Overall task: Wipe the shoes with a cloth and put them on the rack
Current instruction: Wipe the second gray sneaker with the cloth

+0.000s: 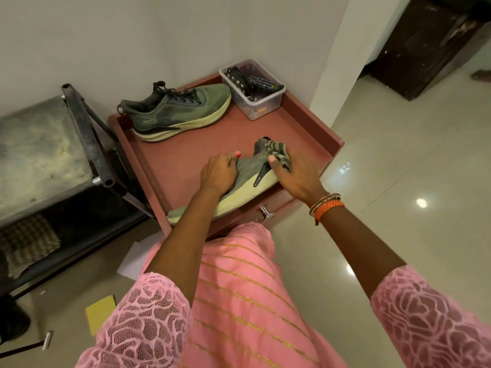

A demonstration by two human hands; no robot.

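Pink lace sleeves [148,314] frame the view, and past them both hands work on the near shoe [244,187], which lies on its side at the front edge of the reddish cabinet top [180,155], its pale sole turned toward the person and its toe poking just over the edge. Her left hand [219,173] curls over the upper around the laces and pins the shoe down. Her right hand [295,176] has its fingers wrapped round a striped cloth [277,152], pressed against the heel. I'd judge the shoe light, with a soft fabric upper that gives under a thumb and a thick, springy foam sole; the firmest places to take hold look like the heel collar or across the midsole, since the mesh would crumple. The second shoe [178,112] stands upright near the wall, well apart from the first. Beside it in the back corner sits a clear plastic box [265,102] with a remote inside. A dark metal frame [87,134] stands just left of the cabinet, possibly the rack, though I cannot say for sure.
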